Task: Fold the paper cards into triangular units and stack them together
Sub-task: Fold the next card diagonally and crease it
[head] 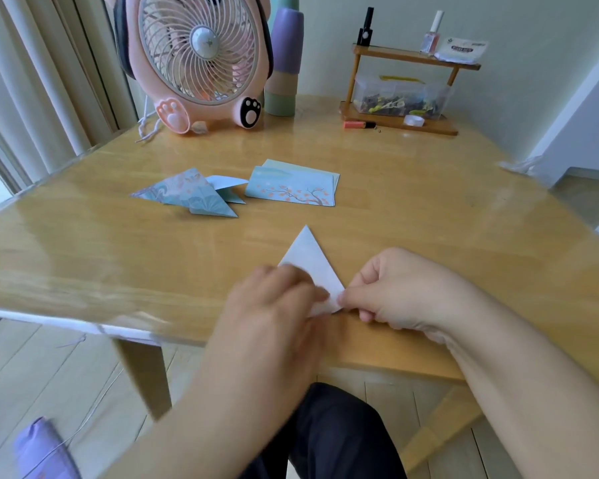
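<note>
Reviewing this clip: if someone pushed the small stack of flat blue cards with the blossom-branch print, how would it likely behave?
The stack of flat blue blossom-print paper cards would probably slide easily, since the glossy wooden table looks smooth. It looks thin and light, so a push may fan the sheets apart; their edges already sit slightly offset. Lifted by one corner, it would likely droop rather than stay rigid.

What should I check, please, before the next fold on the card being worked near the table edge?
1. Left hand holds the pale card: ok.
2. Right hand pinches its near corner: ok.
3. Card's far tip lies flat on the table: ok.
4. Crease sharp and aligned: cannot tell, hidden by fingers.
5. Folded patterned units within reach for stacking: ok.
6. Unfolded blossom cards remain for later: ok.
</note>
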The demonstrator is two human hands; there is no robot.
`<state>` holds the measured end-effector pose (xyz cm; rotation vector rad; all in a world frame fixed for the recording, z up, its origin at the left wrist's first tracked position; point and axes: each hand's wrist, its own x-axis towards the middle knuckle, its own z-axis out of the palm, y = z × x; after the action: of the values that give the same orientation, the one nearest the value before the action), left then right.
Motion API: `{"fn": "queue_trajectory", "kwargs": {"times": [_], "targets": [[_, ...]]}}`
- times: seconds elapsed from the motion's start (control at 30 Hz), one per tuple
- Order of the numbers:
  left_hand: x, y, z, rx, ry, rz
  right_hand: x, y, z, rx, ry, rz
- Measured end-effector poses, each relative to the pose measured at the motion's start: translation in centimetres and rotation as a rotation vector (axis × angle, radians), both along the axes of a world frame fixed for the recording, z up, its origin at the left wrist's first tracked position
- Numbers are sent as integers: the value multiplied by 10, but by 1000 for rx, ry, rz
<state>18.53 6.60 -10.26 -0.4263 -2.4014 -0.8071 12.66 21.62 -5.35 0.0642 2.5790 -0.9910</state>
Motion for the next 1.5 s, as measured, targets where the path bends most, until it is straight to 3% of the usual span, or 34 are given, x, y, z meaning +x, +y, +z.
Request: {"fn": "queue_trajectory", "kwargs": {"times": [0.27,0.43,0.57,0.77,1.0,1.13,1.37,1.5], "targets": [[11,10,-26,-126,61,12,2,5,2,272,239,56],[12,14,-23,-119,40,43,12,13,-15,-11,444,161],[12,16,-23,-148,33,72,15,11,-25,-57,521,147],[10,19,-22,-217,78,105,14,7,-26,-31,541,192],[13,0,-24,-168,115,124,17,7,-23,-31,508,191],[18,-18,-24,-251,148,101,17,6,-22,-22,497,187],[19,-11,-20,-332,93,99,19,1,-23,-6,493,129],[21,-12,-23,-277,60,93,17,-4,-22,44,478,112]]}}
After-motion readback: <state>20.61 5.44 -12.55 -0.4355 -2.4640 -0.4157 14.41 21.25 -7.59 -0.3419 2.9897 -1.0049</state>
